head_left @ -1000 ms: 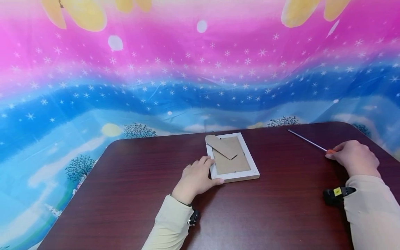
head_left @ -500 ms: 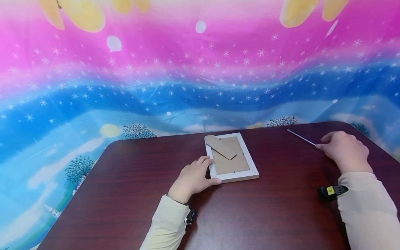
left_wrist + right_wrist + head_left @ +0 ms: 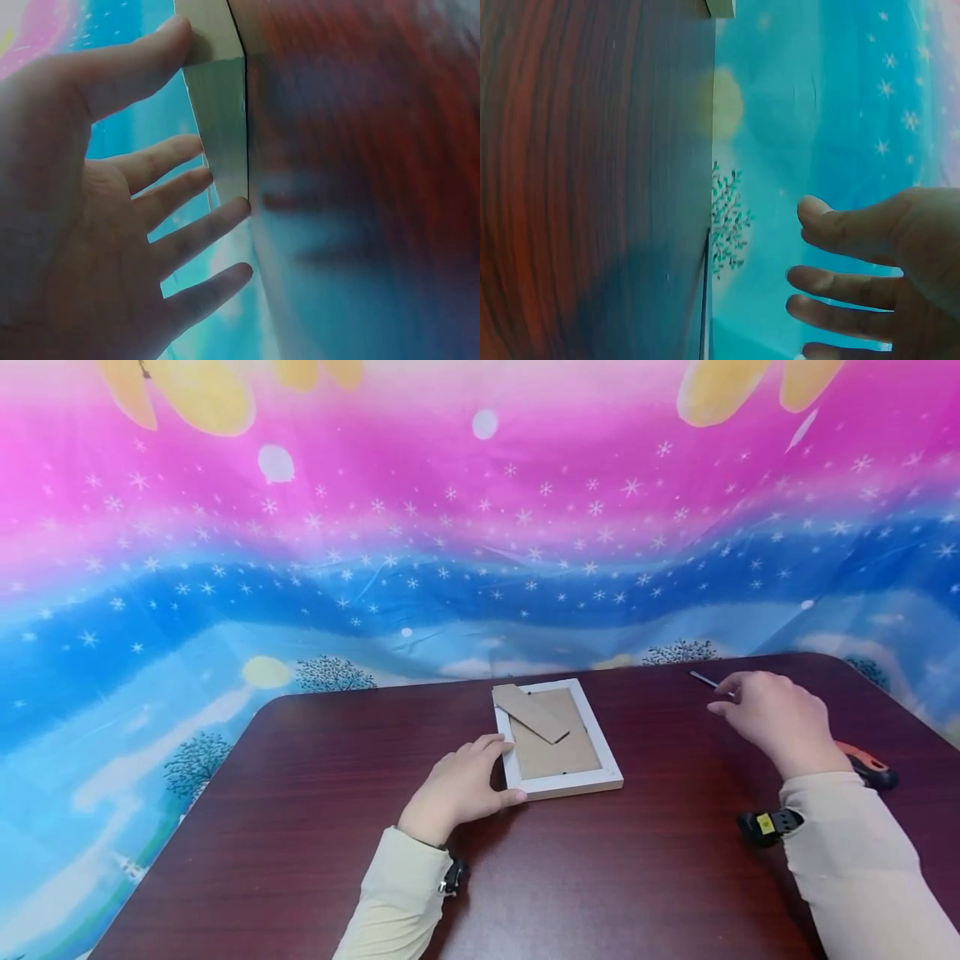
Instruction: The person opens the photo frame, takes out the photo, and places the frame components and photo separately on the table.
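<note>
A picture frame (image 3: 611, 777) lies back side up near the table's far edge, its white border around a brown backing board (image 3: 555, 756). The stand flap (image 3: 528, 712) lies slantwise across that board. My left hand (image 3: 461, 789) rests at the frame's near left corner; in the left wrist view its thumb touches the frame's edge (image 3: 221, 112) and the fingers spread straight alongside. Over the table to the right, my right hand (image 3: 783, 722) holds nothing, its fingers loosely extended in the right wrist view. Behind it lies a screwdriver with an orange and black handle (image 3: 873, 768), its shaft partly hidden.
The dark red wooden table (image 3: 337, 777) has rounded far corners. Right behind it hangs a pink and blue cloth (image 3: 420, 527) with snowflakes and trees. Each wrist wears a black strap (image 3: 765, 827).
My right hand has left the screwdriver's handle and moved left, uncovering the handle on the table. The left hand stays at the frame, which has not moved.
</note>
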A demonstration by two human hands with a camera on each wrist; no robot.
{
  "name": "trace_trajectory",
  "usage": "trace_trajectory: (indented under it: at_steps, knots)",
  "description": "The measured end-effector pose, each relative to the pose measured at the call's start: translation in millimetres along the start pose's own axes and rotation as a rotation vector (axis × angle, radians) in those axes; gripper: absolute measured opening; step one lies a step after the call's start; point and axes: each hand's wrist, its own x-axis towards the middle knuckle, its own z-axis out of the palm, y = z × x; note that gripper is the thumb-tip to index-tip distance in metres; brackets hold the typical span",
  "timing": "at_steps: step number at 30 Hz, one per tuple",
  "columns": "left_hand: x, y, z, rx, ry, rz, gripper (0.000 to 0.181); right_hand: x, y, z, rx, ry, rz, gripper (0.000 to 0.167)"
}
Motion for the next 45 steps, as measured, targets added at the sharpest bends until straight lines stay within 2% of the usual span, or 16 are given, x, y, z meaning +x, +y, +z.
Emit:
trace_trajectory:
  at_steps: [6,12,22,34,45]
  knots:
    - [-1.4,-5.1,-3.2,-0.013,0.002,0.025,0.074,1.6,-18,5,0.001,-0.08,-0.038,0.041]
    - [-1.6,-9.0,-4.1,-0.034,0.001,0.029,0.074,1.7,-37,10,0.01,-0.098,-0.105,0.035]
    - [-1.8,3.8,-1.4,-0.01,0.006,0.042,0.069,-1.5,-73,25,-0.01,-0.114,-0.237,0.029]
    - [-2.2,7.7,0.8,0.035,0.013,-0.001,0.073,-10.7,-100,40,-0.015,-0.185,-0.287,0.027]
    - [-4.8,16.4,3.2,0.087,0.017,-0.05,0.072,-16.1,-109,52,-0.01,-0.213,-0.31,0.028]
